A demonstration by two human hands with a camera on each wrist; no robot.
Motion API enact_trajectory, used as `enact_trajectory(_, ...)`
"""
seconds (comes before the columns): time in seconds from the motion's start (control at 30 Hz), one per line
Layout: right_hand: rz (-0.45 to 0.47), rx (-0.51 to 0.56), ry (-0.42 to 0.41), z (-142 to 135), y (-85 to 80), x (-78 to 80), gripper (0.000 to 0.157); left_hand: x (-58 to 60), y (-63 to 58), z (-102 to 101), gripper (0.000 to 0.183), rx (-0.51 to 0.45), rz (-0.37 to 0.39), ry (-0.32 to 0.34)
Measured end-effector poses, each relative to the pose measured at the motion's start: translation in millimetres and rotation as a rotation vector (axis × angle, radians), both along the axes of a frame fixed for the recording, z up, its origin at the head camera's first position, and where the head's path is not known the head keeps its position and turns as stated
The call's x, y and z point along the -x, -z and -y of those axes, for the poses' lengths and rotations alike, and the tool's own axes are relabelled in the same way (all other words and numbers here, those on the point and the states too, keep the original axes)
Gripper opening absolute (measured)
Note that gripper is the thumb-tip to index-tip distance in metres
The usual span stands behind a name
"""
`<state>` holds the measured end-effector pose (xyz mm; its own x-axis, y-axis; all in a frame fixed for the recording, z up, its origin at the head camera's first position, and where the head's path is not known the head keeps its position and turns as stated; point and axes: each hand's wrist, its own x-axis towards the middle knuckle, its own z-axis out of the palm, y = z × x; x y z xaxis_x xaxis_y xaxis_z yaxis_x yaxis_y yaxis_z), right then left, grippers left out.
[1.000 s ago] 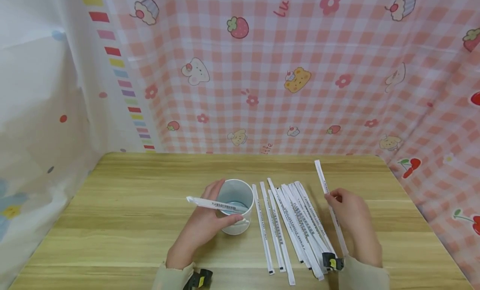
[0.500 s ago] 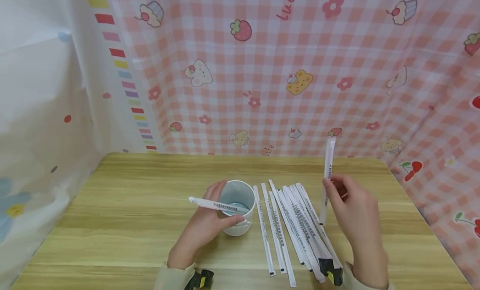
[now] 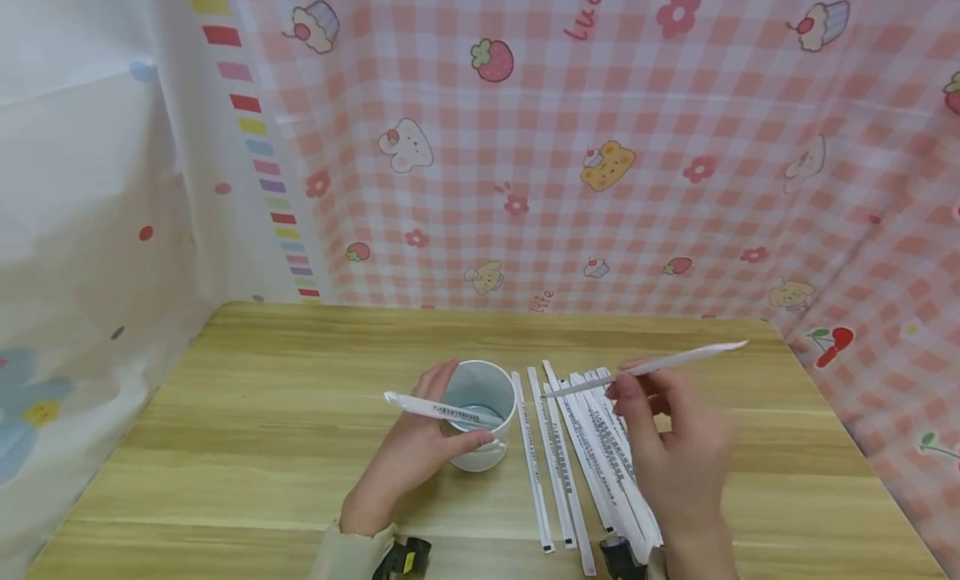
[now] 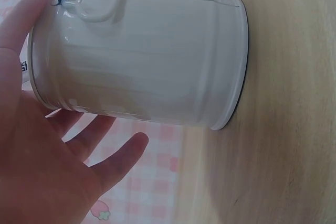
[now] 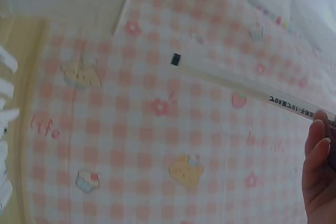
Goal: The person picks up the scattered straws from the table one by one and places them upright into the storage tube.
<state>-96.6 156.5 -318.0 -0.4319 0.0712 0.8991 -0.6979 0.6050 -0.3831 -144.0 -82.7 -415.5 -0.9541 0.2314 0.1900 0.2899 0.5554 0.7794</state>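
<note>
My left hand (image 3: 408, 457) grips a small white pail (image 3: 486, 461), thumb on its near side and fingers around the far left of the rim. In the left wrist view the pail (image 4: 142, 51) has a wire handle loop, and its base is at the wood. One paper-wrapped straw (image 3: 429, 408) leans in the pail, its upper end sticking out over the left hand. With thumb and fingertips my right hand (image 3: 678, 447) pinches another wrapped straw (image 3: 693, 356), nearly level above the pile. The right wrist view shows that straw's dark-marked end (image 5: 176, 60) pointing away from the fingers.
Several wrapped straws (image 3: 600, 447) lie on the wooden table (image 3: 247, 447) right of the pail, some apart and others heaped, partly behind the right hand. A pink checked cloth (image 3: 525, 147) hangs at the back, with a white one (image 3: 90, 188) at the left.
My right hand has lifted the straw from beside the pile, turned it from upright to nearly level and brought it left towards the pail. My left hand stays on the pail.
</note>
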Motion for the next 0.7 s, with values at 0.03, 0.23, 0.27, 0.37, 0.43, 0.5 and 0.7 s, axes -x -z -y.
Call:
enact_trajectory(0.03,-0.017,0.001,-0.029,5.1,0.5,-0.4,0.019,0.0,-0.1,-0.2,0.101,-0.002,0.002,0.000)
enact_trajectory(0.23,-0.025,-0.076,-0.105,31.6,8.3,-1.1,0.021,0.2,1.3,-0.1,0.100,-0.005,-0.002,0.002)
enact_trajectory(0.27,-0.019,-0.092,-0.116,35.1,9.8,-0.7,0.021,0.4,1.7,-0.1,0.100,-0.003,-0.006,0.002)
enact_trajectory(0.37,-0.009,-0.127,-0.156,44.9,14.9,1.3,0.019,0.3,1.7,0.1,0.100,-0.003,-0.018,0.005)
enact_trajectory(0.43,0.008,-0.154,-0.178,49.7,18.4,2.3,0.018,0.4,1.6,0.1,0.099,-0.004,-0.023,0.006)
enact_trajectory(0.5,0.024,-0.176,-0.187,53.8,22.5,3.4,0.015,0.2,1.3,0.1,0.098,-0.006,-0.022,0.006)
enact_trajectory(0.7,0.088,-0.262,-0.174,64.0,34.9,6.8,0.009,0.9,1.4,0.6,0.098,0.003,-0.026,0.019)
